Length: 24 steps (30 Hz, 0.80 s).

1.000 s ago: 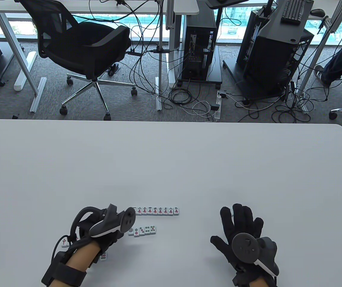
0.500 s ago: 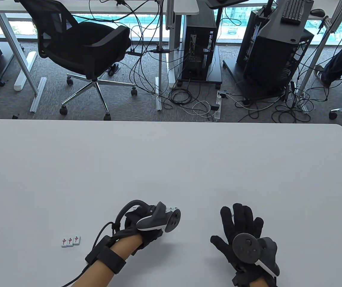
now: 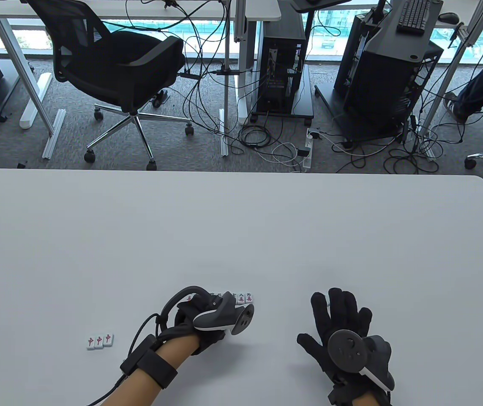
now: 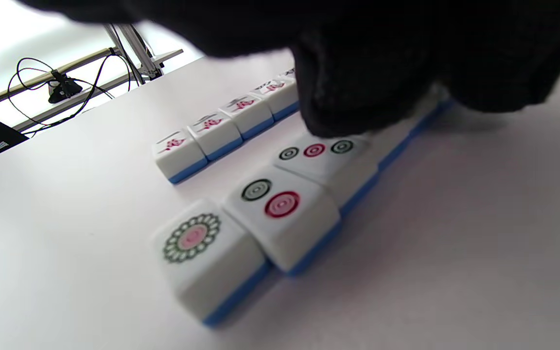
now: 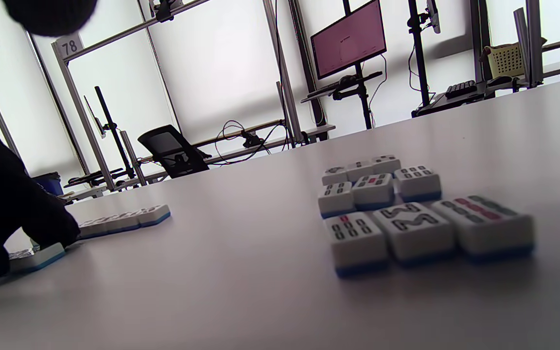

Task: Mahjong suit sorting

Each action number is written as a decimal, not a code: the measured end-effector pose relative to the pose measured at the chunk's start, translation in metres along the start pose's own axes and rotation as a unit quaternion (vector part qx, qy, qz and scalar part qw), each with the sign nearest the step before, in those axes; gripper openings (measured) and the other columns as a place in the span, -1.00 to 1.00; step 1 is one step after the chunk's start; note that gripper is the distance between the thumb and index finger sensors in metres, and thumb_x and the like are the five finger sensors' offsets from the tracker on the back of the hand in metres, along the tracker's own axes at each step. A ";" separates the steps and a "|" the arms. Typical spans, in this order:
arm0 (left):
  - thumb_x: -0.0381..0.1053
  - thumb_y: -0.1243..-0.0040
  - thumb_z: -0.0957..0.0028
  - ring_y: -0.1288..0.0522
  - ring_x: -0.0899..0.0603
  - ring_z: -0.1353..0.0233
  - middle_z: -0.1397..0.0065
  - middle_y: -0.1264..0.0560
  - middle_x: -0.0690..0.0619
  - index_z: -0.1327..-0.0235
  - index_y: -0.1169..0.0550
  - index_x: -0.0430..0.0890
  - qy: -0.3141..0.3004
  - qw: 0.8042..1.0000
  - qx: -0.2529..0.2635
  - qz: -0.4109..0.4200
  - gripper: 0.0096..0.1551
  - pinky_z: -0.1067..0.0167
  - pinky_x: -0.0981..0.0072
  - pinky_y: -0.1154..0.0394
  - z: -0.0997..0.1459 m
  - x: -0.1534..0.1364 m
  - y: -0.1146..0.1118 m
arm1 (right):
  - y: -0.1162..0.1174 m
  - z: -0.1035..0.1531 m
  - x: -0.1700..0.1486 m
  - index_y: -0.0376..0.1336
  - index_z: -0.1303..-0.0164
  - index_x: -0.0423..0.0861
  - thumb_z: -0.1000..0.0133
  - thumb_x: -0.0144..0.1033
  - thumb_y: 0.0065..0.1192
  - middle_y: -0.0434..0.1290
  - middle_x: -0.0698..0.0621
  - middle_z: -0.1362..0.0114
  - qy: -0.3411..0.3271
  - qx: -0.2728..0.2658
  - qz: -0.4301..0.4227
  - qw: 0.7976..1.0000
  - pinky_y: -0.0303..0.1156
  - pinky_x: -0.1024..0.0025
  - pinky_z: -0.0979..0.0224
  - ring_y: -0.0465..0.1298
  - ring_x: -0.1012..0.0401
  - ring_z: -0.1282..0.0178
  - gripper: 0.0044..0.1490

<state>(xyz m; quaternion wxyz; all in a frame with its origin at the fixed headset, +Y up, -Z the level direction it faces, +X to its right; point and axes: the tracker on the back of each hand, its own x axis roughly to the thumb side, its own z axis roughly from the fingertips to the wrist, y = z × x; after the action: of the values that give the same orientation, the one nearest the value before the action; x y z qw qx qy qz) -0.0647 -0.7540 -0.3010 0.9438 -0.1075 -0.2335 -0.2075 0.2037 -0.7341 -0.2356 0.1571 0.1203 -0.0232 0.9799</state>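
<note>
Tiles hidden beneath gloved hands

The left hand [image 3: 199,321] covers most of both tile rows [image 4: 241,114]; the right hand [image 3: 342,325] hides the bamboo tiles [image 5: 396,214].

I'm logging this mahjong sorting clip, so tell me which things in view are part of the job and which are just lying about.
Part of the job:
- character tile row
- circle tile row
- bamboo tiles
- three red dragon tiles
- left hand over the rows
- right hand, flat on the table

Just lying about:
- office chair
- floor cables
- computer towers
</note>
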 end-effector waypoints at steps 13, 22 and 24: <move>0.30 -0.38 0.39 -0.64 0.09 0.56 0.39 -0.72 0.30 -0.09 -0.60 0.00 0.056 0.994 -0.068 0.060 -0.24 0.38 0.20 -0.62 0.084 -0.086 -0.037 | 0.001 0.000 0.000 -0.46 -0.58 0.17 -0.05 0.34 -0.09 -0.47 -0.15 -0.69 0.002 0.005 0.006 1.000 -0.38 -0.47 -0.50 -0.44 -0.19 -0.64 0.10; 0.31 -0.39 0.40 -0.65 0.08 0.51 0.33 -0.72 0.29 -0.14 -0.57 0.00 0.087 0.986 -0.133 0.058 -0.20 0.34 0.19 -0.62 0.136 -0.102 -0.074 | 0.001 0.000 -0.001 -0.46 -0.57 0.16 -0.05 0.33 -0.09 -0.47 -0.15 -0.69 0.008 0.008 0.007 1.000 -0.38 -0.47 -0.50 -0.44 -0.19 -0.63 0.10; 0.31 -0.39 0.40 -0.65 0.09 0.52 0.35 -0.72 0.30 -0.13 -0.58 0.00 0.091 0.986 -0.125 0.059 -0.21 0.35 0.20 -0.62 0.138 -0.100 -0.081 | 0.001 0.000 -0.001 -0.46 -0.58 0.16 -0.05 0.33 -0.08 -0.47 -0.15 -0.69 0.007 0.009 0.008 1.000 -0.38 -0.47 -0.50 -0.44 -0.19 -0.63 0.10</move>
<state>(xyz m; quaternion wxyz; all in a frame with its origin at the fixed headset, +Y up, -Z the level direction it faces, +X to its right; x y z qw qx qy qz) -0.2363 -0.7508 -0.2210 0.9509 -0.2190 -0.1120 -0.1878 0.2037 -0.7356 -0.2357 0.1488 0.1145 -0.0138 0.9821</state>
